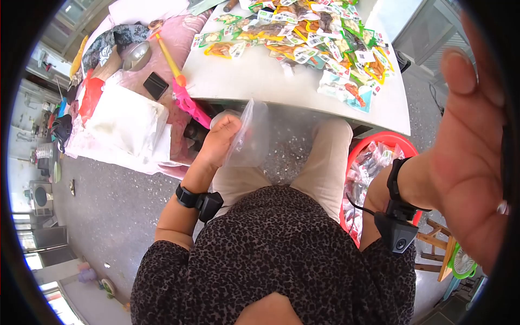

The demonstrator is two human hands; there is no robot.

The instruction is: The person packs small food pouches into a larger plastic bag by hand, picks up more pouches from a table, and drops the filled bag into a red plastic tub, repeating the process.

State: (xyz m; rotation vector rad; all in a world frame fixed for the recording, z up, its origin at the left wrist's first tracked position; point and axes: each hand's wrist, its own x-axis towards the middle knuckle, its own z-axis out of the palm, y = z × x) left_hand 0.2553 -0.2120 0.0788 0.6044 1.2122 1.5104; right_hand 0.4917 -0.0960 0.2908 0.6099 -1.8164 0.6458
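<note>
Bag (252, 138) in left hand (219, 140), right hand (470, 154) raised

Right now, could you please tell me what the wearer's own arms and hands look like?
The left hand and right hand are gloveless. Black wrist straps carry angular black modules; the right one, a camera, shows a round lens, with a thin black cable nearby. The sleeves are short, in dark leopard print.

Packet labels (236, 50) — all illegible
</note>
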